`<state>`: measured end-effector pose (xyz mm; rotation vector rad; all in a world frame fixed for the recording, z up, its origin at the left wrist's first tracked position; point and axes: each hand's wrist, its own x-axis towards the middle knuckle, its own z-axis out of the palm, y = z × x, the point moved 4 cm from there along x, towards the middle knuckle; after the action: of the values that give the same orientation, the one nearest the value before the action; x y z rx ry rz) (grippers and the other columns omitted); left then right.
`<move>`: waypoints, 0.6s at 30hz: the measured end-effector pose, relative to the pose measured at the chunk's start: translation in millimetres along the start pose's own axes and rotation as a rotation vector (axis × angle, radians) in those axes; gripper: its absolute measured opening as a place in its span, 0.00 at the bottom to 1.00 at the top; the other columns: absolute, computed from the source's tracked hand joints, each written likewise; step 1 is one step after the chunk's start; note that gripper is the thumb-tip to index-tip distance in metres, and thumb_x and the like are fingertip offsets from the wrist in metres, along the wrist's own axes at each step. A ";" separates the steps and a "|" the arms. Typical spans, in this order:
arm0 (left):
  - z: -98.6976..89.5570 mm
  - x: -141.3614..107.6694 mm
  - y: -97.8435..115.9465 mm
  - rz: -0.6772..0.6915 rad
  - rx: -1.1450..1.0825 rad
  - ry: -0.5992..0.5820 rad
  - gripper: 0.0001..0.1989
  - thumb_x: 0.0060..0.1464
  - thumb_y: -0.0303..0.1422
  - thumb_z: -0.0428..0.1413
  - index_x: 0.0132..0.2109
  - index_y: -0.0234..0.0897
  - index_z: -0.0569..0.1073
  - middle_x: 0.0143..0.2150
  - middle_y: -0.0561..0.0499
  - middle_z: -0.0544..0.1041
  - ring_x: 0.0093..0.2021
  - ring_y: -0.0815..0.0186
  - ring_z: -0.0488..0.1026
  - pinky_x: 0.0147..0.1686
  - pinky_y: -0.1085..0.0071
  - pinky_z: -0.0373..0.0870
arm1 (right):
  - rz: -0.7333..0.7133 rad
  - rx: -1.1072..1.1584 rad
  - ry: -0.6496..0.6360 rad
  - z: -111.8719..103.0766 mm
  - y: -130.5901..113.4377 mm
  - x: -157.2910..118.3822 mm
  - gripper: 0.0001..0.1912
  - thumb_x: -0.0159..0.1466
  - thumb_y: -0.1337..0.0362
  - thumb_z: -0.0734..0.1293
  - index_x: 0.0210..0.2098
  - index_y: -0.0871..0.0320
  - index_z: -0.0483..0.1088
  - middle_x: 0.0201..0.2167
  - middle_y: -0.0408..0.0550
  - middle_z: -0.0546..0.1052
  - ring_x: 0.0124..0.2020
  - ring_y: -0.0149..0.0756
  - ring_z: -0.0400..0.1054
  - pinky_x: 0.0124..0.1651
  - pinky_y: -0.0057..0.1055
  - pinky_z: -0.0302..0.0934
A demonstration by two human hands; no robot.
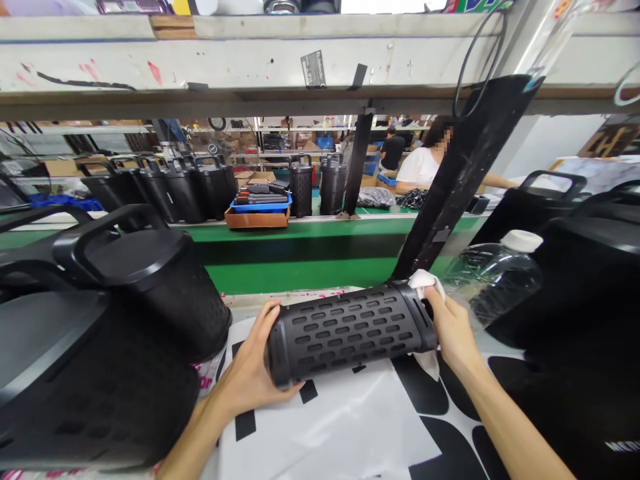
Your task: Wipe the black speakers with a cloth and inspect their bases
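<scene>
A black slotted cylindrical housing (350, 331) lies sideways between my hands, above a white sheet with black patches (345, 420). My left hand (253, 370) grips its left end, fingers over the top edge and thumb beneath. At the other end, my right hand (454, 328) is closed on a white cloth (429, 281) and presses it against the housing's end. Part of the cloth hangs below that end. The fingertips of my right hand are partly hidden behind cloth and housing.
Large black handled cylinders (145, 287) crowd the left, and more dark ones (590, 300) the right. A clear plastic bottle (493, 280) stands by my right hand. A slanted black post (450, 180) rises behind it. Beyond the green belt (300, 257), a person (420, 163) sits.
</scene>
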<state>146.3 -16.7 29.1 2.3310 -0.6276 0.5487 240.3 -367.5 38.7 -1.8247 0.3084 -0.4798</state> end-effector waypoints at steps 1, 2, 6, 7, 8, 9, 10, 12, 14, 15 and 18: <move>-1.1 0.2 1.8 0.048 0.012 0.014 0.58 0.45 0.32 0.66 0.71 0.44 0.35 0.70 0.33 0.48 0.71 0.45 0.51 0.64 0.46 0.61 | 0.009 0.040 0.014 1.0 2.2 -0.3 0.24 0.51 0.41 0.64 0.21 0.57 0.66 0.20 0.43 0.68 0.25 0.35 0.60 0.31 0.32 0.55; -1.9 0.4 3.1 0.086 0.021 0.024 0.57 0.45 0.31 0.65 0.71 0.43 0.35 0.70 0.33 0.48 0.71 0.46 0.50 0.64 0.47 0.62 | 0.015 0.076 0.029 2.2 4.2 -0.4 0.23 0.50 0.41 0.65 0.21 0.57 0.66 0.20 0.42 0.67 0.25 0.34 0.59 0.31 0.32 0.55; -3.1 1.6 1.6 0.144 0.028 0.022 0.55 0.45 0.29 0.65 0.70 0.43 0.37 0.70 0.33 0.47 0.71 0.46 0.52 0.62 0.49 0.65 | 0.011 0.188 0.095 5.4 8.6 -1.8 0.22 0.50 0.43 0.66 0.25 0.58 0.68 0.23 0.43 0.69 0.27 0.34 0.60 0.30 0.30 0.54; -3.0 1.9 0.2 0.143 0.029 0.015 0.55 0.45 0.29 0.65 0.70 0.43 0.37 0.70 0.33 0.47 0.71 0.46 0.52 0.61 0.49 0.67 | 0.005 0.209 0.112 5.5 8.9 -2.6 0.22 0.50 0.44 0.66 0.26 0.58 0.68 0.24 0.43 0.69 0.28 0.34 0.60 0.31 0.30 0.54; -2.9 2.1 -0.9 0.143 0.030 0.013 0.54 0.46 0.29 0.64 0.70 0.43 0.38 0.70 0.33 0.46 0.71 0.45 0.52 0.60 0.48 0.67 | -0.003 0.227 0.127 5.3 8.8 -3.6 0.21 0.51 0.44 0.67 0.27 0.58 0.69 0.25 0.43 0.70 0.28 0.35 0.61 0.32 0.31 0.54; -2.9 2.4 -1.8 0.146 0.032 0.014 0.53 0.47 0.30 0.64 0.69 0.44 0.38 0.70 0.33 0.46 0.71 0.45 0.52 0.60 0.48 0.68 | -0.011 0.243 0.141 4.9 8.6 -4.7 0.21 0.51 0.45 0.67 0.27 0.58 0.69 0.25 0.43 0.70 0.29 0.35 0.61 0.33 0.31 0.55; -2.9 2.6 -2.5 0.150 0.035 0.018 0.52 0.48 0.30 0.64 0.69 0.44 0.39 0.70 0.33 0.45 0.70 0.45 0.52 0.60 0.47 0.68 | -0.020 0.258 0.155 4.4 8.3 -5.9 0.20 0.51 0.46 0.67 0.27 0.59 0.69 0.25 0.43 0.70 0.29 0.35 0.61 0.34 0.31 0.55; -2.5 3.3 -4.0 0.141 0.038 0.020 0.50 0.48 0.31 0.63 0.68 0.46 0.40 0.70 0.34 0.46 0.69 0.44 0.56 0.59 0.45 0.68 | -0.039 0.289 0.182 3.1 7.1 -8.4 0.20 0.52 0.47 0.67 0.26 0.59 0.70 0.25 0.43 0.70 0.29 0.35 0.62 0.35 0.32 0.56; -1.0 3.9 -6.3 0.108 0.036 0.004 0.49 0.47 0.31 0.64 0.67 0.49 0.42 0.70 0.35 0.47 0.65 0.46 0.63 0.56 0.46 0.71 | -0.058 0.320 0.207 2.5 5.2 -10.9 0.20 0.53 0.47 0.67 0.27 0.60 0.70 0.25 0.43 0.70 0.29 0.34 0.62 0.36 0.32 0.57; 0.1 4.0 -7.9 0.081 0.038 -0.008 0.48 0.46 0.31 0.65 0.66 0.50 0.43 0.70 0.36 0.47 0.63 0.47 0.67 0.55 0.47 0.73 | -0.068 0.335 0.221 2.5 3.9 -12.1 0.20 0.52 0.47 0.67 0.27 0.60 0.70 0.25 0.43 0.70 0.29 0.34 0.61 0.36 0.32 0.57; 2.9 3.2 -13.0 0.012 0.046 -0.019 0.44 0.46 0.32 0.66 0.63 0.50 0.49 0.70 0.37 0.46 0.62 0.48 0.67 0.53 0.51 0.75 | -0.096 0.362 0.272 3.2 -1.4 -17.2 0.21 0.52 0.45 0.66 0.26 0.59 0.67 0.23 0.42 0.66 0.27 0.32 0.59 0.33 0.31 0.56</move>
<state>156.9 -10.9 22.5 2.3798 -0.6443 0.5523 226.6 -356.7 36.3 -1.4270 0.2976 -0.7999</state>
